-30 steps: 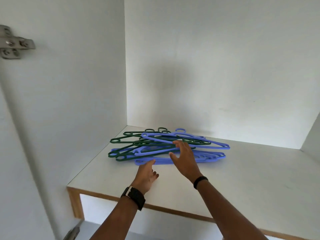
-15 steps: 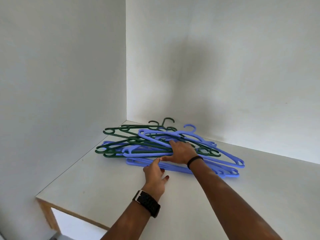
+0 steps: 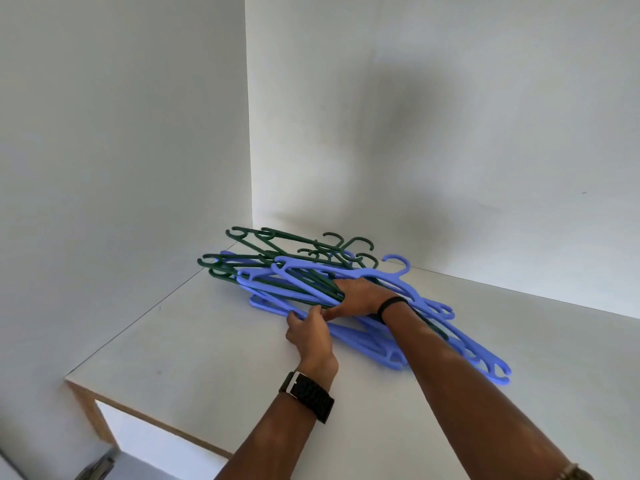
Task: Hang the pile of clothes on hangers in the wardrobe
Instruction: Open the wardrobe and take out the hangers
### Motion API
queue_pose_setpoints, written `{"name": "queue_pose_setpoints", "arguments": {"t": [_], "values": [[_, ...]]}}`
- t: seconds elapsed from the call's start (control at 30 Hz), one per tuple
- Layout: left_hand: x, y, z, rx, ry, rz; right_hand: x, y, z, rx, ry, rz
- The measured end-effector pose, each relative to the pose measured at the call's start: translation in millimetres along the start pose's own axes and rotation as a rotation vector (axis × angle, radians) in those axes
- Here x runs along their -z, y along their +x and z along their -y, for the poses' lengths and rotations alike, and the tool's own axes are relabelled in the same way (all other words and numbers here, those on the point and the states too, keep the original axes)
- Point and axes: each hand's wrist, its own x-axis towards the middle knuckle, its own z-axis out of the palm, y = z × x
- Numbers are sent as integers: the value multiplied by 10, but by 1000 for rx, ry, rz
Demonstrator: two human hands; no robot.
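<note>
A heap of plastic hangers lies on the white wardrobe shelf (image 3: 194, 344), near the back left corner. The green hangers (image 3: 263, 242) sit toward the rear, and the blue hangers (image 3: 388, 275) spread forward and to the right. My right hand (image 3: 360, 296) grips a bundle of green and blue bars in the middle of the heap, fingers curled around them. My left hand (image 3: 310, 332) sits just in front, its fingers pinching a low blue bar at the heap's near edge. No clothes are in view.
White side wall (image 3: 121, 168) on the left and back wall (image 3: 433, 133) close in the shelf. The shelf's wooden front edge (image 3: 149, 417) runs across the lower left, with a drop below it. Bare shelf surface extends to the right.
My right hand went from resting on the heap to gripping a bundle of bars. My left hand moved forward onto the lowest blue hanger. The heap has shifted and lifted slightly.
</note>
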Motion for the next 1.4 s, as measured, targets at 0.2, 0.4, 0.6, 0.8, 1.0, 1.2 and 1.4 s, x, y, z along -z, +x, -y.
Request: {"name": "queue_pose_setpoints", "arguments": {"t": [0.2, 0.4, 0.6, 0.8, 1.0, 1.2, 1.4], "values": [[134, -57, -181, 89, -123, 70, -18, -274, -40, -93, -2, 11], [369, -111, -440, 233, -76, 267, -160, -584, -5, -180, 112, -30], [650, -285, -372, 32, 372, 439, -354, -962, 158, -266, 157, -83], [981, -467, -311, -199, 705, 399, -530, -1264, 390, -317, 145, -143], [1124, -778, -330, 74, 272, 406, -612, -1575, 574, -356, 174, -173], [1391, -1148, -279, 6, 349, 420, -678, -1855, 668, -331, 204, -145], [1654, -1612, -68, 93, 148, 332, -738, -2148, 679, -247, 187, -103]]}}
